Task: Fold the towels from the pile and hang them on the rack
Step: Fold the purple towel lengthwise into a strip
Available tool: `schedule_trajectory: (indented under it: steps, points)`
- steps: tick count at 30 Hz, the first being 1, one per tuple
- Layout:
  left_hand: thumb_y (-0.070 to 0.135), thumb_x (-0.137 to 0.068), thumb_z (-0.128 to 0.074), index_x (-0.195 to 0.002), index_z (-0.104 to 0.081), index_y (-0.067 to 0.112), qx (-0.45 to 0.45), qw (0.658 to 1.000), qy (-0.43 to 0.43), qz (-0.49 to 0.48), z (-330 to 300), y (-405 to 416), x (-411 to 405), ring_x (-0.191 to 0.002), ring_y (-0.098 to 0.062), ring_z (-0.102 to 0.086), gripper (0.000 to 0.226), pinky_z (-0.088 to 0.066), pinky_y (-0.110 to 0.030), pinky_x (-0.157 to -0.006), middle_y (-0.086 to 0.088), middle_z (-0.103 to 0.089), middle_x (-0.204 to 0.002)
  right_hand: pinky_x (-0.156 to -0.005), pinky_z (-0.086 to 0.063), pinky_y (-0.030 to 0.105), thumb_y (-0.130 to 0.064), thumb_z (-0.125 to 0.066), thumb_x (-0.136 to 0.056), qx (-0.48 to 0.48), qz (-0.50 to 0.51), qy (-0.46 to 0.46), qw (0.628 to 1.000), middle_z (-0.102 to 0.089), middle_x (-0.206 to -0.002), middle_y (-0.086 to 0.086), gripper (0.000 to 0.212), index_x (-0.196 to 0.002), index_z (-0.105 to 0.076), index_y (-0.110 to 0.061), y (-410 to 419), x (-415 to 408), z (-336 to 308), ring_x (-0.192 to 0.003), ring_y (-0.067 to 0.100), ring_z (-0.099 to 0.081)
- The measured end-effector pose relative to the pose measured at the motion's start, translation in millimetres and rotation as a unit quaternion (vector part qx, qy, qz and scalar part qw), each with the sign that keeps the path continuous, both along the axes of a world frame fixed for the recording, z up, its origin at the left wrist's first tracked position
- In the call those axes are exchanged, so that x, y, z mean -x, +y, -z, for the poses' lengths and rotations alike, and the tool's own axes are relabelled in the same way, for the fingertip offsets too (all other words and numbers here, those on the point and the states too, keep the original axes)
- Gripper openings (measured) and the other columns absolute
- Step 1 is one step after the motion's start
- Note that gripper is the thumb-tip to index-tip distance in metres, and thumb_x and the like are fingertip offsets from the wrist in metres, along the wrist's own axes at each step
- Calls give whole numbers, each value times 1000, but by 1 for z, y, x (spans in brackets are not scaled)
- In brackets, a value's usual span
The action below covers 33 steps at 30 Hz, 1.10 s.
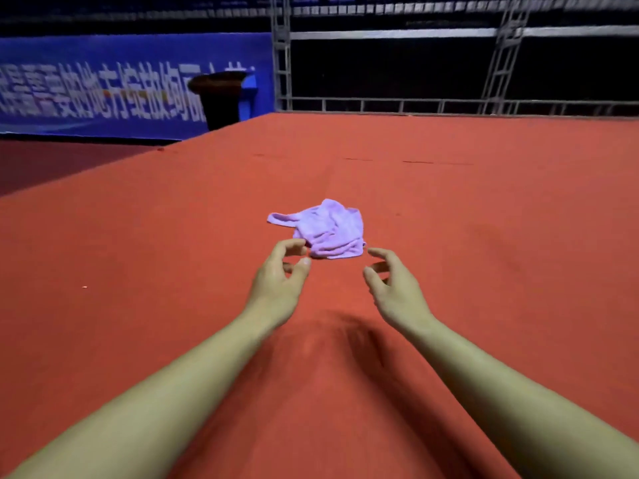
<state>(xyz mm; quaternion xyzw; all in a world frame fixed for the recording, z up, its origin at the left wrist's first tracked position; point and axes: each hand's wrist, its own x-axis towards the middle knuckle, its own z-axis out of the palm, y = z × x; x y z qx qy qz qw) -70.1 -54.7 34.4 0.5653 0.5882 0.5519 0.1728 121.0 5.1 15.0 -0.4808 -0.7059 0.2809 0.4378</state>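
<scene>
A crumpled lilac towel lies in a heap on the red cloth-covered surface, near the middle of the view. Both my arms reach forward towards it. My left hand hovers just in front of the towel's near left edge, fingers loosely curled, holding nothing. My right hand is at the towel's near right, a short gap away, fingers also loosely curled and empty. No rack shows in this view.
The red surface ends at a far edge with a metal truss frame behind it. A dark pedestal-like object stands at the back left before a blue banner. The surface drops off at the left.
</scene>
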Motion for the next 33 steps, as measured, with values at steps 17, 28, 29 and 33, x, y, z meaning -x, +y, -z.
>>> schedule_trajectory:
  steps: [17, 28, 29, 33]
  points:
    - [43, -79, -58, -102, -57, 45, -8, 976, -213, -48, 106, 113, 26, -77, -26, -65, 23, -50, -37, -67, 15, -66, -97, -89, -50, 42, -18, -60, -83, -62, 17, -96, 993, -63, -113, -11, 59, -138, -45, -34, 171, 116, 76, -106, 20, -58]
    - [43, -79, -59, -95, -57, 56, -13, 977, -206, -63, 110, 117, 32, -72, -25, -64, 21, -53, -42, -68, 18, -66, -92, -80, -36, 23, -15, -66, -89, -7, 50, -28, 998, -59, -88, -14, 61, -144, -39, -16, 151, 105, 71, -95, 17, -59]
    - [42, -80, -59, -96, -57, 55, -13, 978, -200, -63, 111, 118, 32, -72, -24, -65, 21, -53, -41, -68, 16, -66, -93, -79, -35, 21, -14, -66, -90, -15, 48, -25, 998, -59, -89, -14, 60, -144, -40, -15, 138, 96, 70, -93, 17, -59]
    - [17, -88, -65, -104, -56, 39, -23, 989, -140, -42, 109, 117, 27, -58, -5, -54, 29, -48, -30, -64, 17, -65, -93, -76, -39, 24, -10, -65, -89, -43, 29, -38, 998, -59, -88, -21, 59, -143, -41, -18, 82, 47, 72, -72, 8, -53]
